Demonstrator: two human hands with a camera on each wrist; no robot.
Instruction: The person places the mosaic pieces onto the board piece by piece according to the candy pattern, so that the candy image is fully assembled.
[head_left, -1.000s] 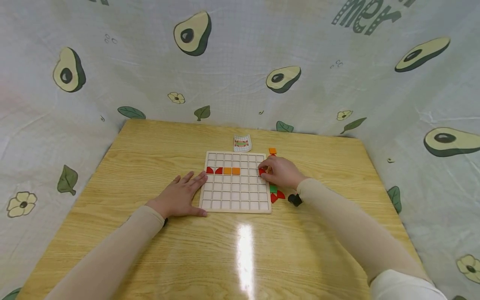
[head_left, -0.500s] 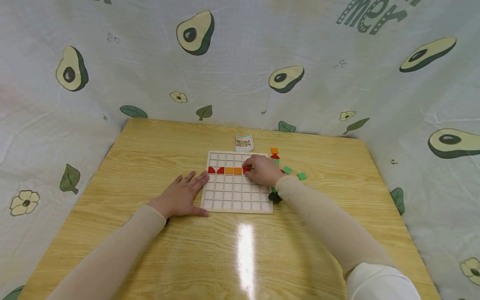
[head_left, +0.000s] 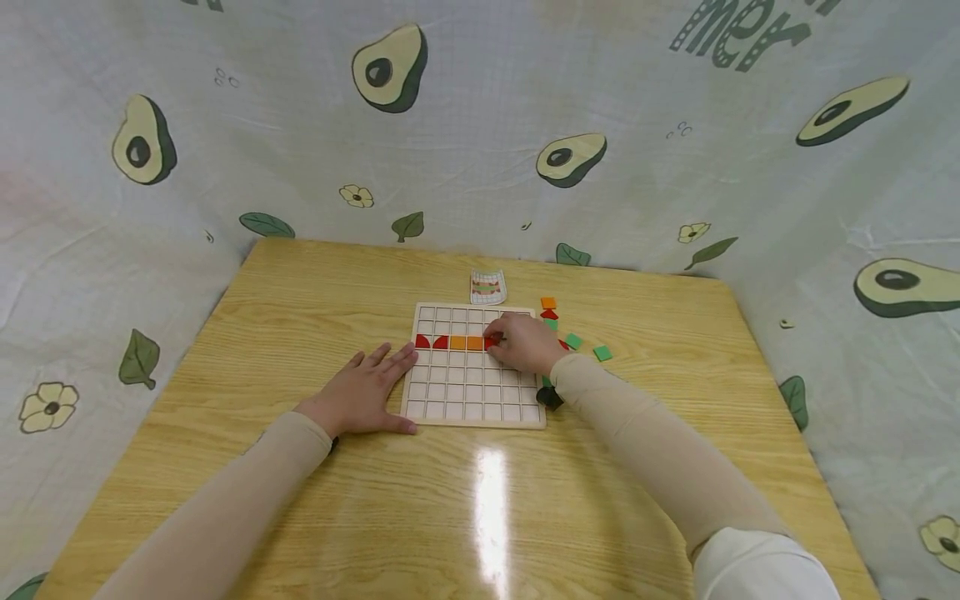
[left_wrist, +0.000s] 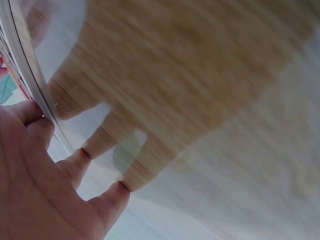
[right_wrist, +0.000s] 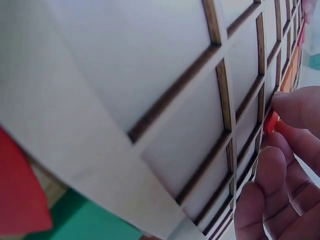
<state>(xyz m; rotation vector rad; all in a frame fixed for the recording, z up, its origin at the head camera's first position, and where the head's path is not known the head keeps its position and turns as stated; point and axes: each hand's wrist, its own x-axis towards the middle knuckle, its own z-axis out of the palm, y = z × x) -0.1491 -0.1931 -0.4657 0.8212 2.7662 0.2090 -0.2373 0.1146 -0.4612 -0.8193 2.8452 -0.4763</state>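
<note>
A pale wooden grid board lies on the table. In one of its rows sit two red curved-edge tiles and two orange square tiles, side by side. My right hand pinches a red tile at the cell just right of the orange squares; its fingers hide most of the tile's shape. With fingers spread, my left hand rests against the board's left edge, as the left wrist view also shows its fingertips on the table.
Behind the board lies a small card printed with a coloured grid pattern. Loose tiles lie right of the board: an orange square, a red piece and green squares. A printed avocado cloth hangs behind the table.
My right hand has carried the red tile leftward from the board's right side to the cell beside the orange squares, and stays there since half a second ago. The left hand keeps its place.
</note>
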